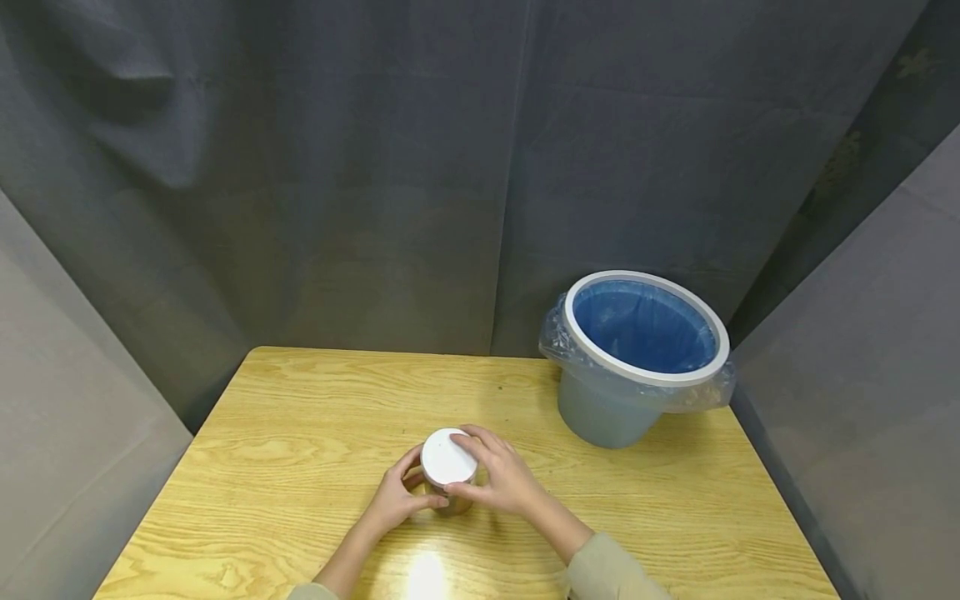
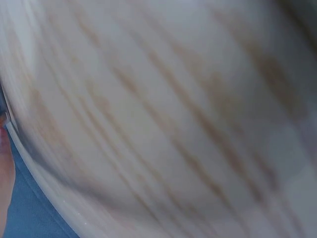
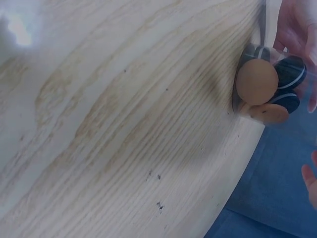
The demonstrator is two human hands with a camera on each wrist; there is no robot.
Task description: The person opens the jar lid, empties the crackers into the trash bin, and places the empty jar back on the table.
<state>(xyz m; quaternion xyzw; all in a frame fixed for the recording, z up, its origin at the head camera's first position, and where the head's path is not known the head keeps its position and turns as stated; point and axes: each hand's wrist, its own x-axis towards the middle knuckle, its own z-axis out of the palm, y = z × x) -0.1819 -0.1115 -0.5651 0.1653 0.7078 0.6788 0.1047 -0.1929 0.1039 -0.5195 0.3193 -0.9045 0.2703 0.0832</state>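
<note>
A clear jar (image 1: 454,505) with a white lid (image 1: 447,457) stands on the wooden table in the head view. My left hand (image 1: 396,493) holds the jar's left side, fingers behind and thumb in front. From the right, my right hand (image 1: 504,479) grips the lid, its thumb and fingers spread across the edge. Through the jar wall in the right wrist view, brown round discs (image 3: 257,82) and dark round pieces with a pale stripe (image 3: 290,72) show inside. The lid is outside that view. Only a sliver of a hand (image 2: 6,183) appears in the left wrist view.
Behind and right of the hands stands a bin (image 1: 607,408) with a white rim and a blue interior, a clear plastic bag hanging over its outside. The wooden table (image 1: 300,433) ends at a dark curtain (image 1: 360,208). Grey panels (image 1: 60,417) flank both sides.
</note>
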